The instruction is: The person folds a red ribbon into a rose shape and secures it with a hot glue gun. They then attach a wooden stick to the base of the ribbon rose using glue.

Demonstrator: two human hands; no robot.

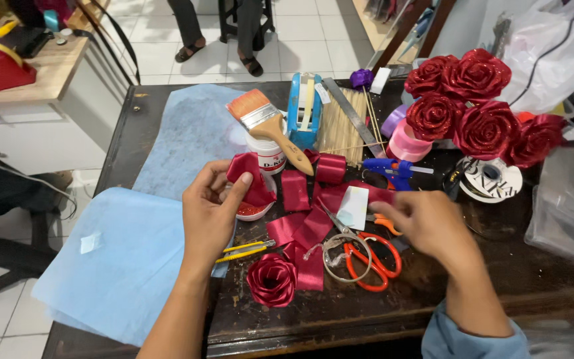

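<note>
On the table [167,106], five glitter roses [476,110], one ribbon rose [272,279], two hands.

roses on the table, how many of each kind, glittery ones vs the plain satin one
Glittery red roses in the bunch at the right: 5
Plain satin ribbon rose lying near the table's front edge: 1
Total: 6

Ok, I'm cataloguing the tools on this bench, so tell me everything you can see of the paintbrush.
The paintbrush has a flat head of orange-pink bristles, a shiny metal ferrule and a pale wooden handle. It lies tilted across the top of a small white jar, bristles pointing up-left and the handle running down-right toward the red ribbon pieces. Neither hand touches it; the left hand is just below it.
</note>
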